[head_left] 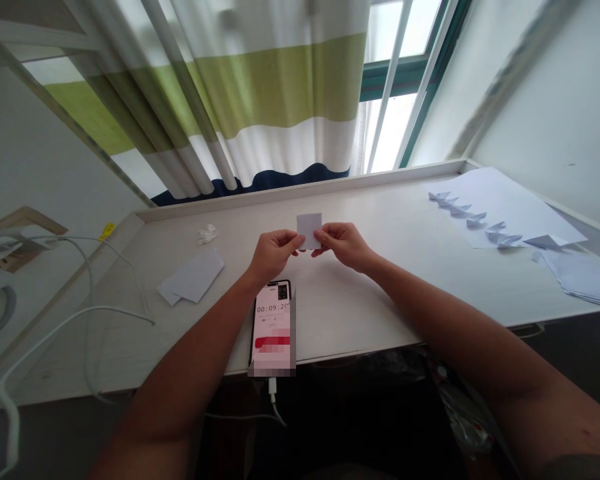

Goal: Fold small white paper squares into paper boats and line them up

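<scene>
One paper [309, 229] is what we hold above the table [350, 313], between its back and front edges, our left hand [274, 253] pinching the lower left corner and our right hand [347, 245] the lower right, both grips narrow. At the front edge, left of centre, we see a phone [270, 323], and toward the left end a wad [207, 233] and overlapping sheets [200, 273]. By the back right corner a row of folded pieces [476, 221] lies along a big sheet [510, 200], with a stack [583, 277] nearer the front right corner.
</scene>
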The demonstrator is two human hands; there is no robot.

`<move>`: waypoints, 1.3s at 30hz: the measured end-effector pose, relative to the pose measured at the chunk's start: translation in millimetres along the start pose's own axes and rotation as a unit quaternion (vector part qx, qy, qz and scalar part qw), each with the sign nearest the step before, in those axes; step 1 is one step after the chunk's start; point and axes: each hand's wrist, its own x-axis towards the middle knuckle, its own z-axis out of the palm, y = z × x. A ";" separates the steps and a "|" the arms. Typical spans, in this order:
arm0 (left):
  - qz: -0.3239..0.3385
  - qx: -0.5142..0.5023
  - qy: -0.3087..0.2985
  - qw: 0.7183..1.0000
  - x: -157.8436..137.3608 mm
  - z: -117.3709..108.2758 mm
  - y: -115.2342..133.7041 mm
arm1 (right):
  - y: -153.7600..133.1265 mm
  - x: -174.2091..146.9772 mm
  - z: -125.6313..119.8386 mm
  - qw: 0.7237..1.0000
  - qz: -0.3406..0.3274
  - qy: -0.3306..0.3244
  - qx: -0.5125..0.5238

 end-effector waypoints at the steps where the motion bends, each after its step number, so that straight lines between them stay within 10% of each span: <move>1: 0.005 0.000 0.008 1.000 0.3 -1.0 0.2 | 0.1 0.2 -0.4 1.000 0.012 -0.006 0.000; 39: 0.006 -0.067 -0.018 0.998 -0.5 0.4 -3.8 | 1.7 -0.4 -7.4 0.996 0.025 -0.045 0.079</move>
